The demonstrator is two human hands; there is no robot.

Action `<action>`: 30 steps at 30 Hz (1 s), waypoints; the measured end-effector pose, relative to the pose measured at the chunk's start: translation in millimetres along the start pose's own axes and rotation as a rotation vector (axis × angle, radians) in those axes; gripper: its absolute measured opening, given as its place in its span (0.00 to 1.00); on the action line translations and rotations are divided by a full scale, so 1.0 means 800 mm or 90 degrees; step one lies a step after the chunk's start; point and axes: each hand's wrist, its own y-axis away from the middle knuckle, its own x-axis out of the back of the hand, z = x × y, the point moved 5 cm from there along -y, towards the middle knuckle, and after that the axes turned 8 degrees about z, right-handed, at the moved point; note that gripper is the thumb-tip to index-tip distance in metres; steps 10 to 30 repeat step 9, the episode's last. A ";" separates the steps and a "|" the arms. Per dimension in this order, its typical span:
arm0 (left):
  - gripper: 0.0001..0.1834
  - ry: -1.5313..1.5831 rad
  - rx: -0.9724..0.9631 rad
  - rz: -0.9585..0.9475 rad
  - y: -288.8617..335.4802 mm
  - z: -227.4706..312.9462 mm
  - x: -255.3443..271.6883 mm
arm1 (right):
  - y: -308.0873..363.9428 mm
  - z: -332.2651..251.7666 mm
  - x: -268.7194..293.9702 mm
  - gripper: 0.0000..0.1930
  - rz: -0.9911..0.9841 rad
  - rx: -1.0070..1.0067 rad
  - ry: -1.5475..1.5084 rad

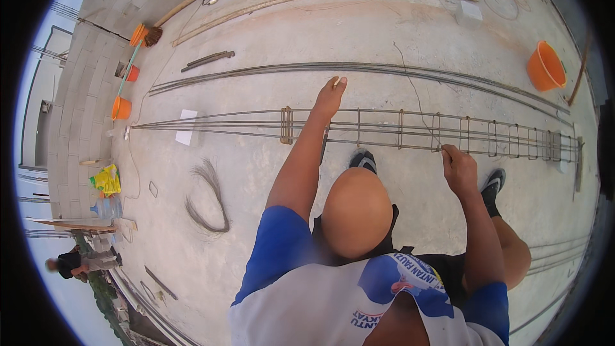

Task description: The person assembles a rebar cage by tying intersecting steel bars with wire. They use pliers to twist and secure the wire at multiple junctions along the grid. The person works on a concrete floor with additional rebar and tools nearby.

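A long reinforcing-bar cage (378,129) lies across the concrete in front of me, with square stirrups spaced along its right part. Several stirrups (286,125) are bunched near its middle. My left hand (330,98) is raised over the cage's far side, its fingers drawn together; what is in them, if anything, is too small to name. Against the cage's near bar my right hand (459,170) is closed, its grip hidden. A thin wire (418,95) runs from the far floor across the cage to this hand. Both knees are bent close to the cage.
Loose rebars (288,68) lie beyond the cage. A curved bundle of tie wire (214,202) is on the floor at left. White blocks (187,127) sit by the cage's left end. An orange bucket (546,66) stands far right. Another person (80,263) is at the far left.
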 end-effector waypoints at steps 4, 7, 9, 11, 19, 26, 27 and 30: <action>0.34 0.339 -0.057 -0.223 0.085 0.133 0.035 | -0.002 -0.057 0.022 0.07 -0.002 0.121 0.021; 0.34 0.368 -0.104 -0.260 0.111 0.165 0.050 | 0.001 -0.069 0.041 0.06 -0.022 0.151 0.063; 0.39 0.414 -0.067 -0.252 0.120 0.181 0.065 | 0.000 -0.073 0.055 0.07 -0.026 0.158 0.080; 0.39 0.414 -0.067 -0.252 0.120 0.181 0.065 | 0.000 -0.073 0.055 0.07 -0.026 0.158 0.080; 0.39 0.414 -0.067 -0.252 0.120 0.181 0.065 | 0.000 -0.073 0.055 0.07 -0.026 0.158 0.080; 0.39 0.414 -0.067 -0.252 0.120 0.181 0.065 | 0.000 -0.073 0.055 0.07 -0.026 0.158 0.080; 0.39 0.414 -0.067 -0.252 0.120 0.181 0.065 | 0.000 -0.073 0.055 0.07 -0.026 0.158 0.080; 0.39 0.414 -0.067 -0.252 0.120 0.181 0.065 | 0.000 -0.073 0.055 0.07 -0.026 0.158 0.080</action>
